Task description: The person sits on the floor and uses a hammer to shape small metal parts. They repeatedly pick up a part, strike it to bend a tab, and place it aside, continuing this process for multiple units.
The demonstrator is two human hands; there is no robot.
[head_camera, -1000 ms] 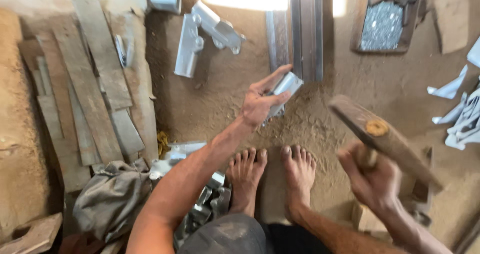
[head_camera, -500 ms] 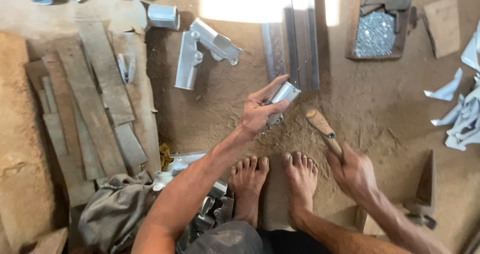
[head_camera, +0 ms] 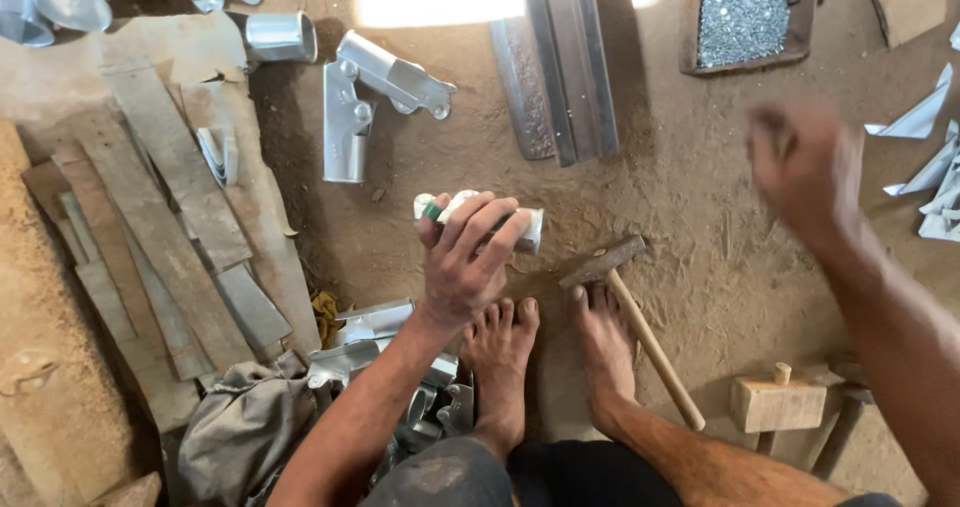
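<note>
With the hammer [head_camera: 635,322] now lying on the dirt beside the bare feet, the right hand [head_camera: 800,162] is up and blurred, fingers curled, empty. Left hand [head_camera: 465,257] pinches the small metal piece [head_camera: 525,229] just left of the hammer head. Beyond it lie a riveted bracket [head_camera: 365,102], steel bars [head_camera: 560,67] and a nail tray [head_camera: 745,17]; nothing blocks.

Silvery-white metal piece [head_camera: 500,225] – green mark; pale wooden hammer handle [head_camera: 655,352]; brown dirt floor [head_camera: 690,217].

2 hands [head_camera: 465,267], 2 hammers [head_camera: 640,322], 1 nail tray [head_camera: 745,62]
</note>
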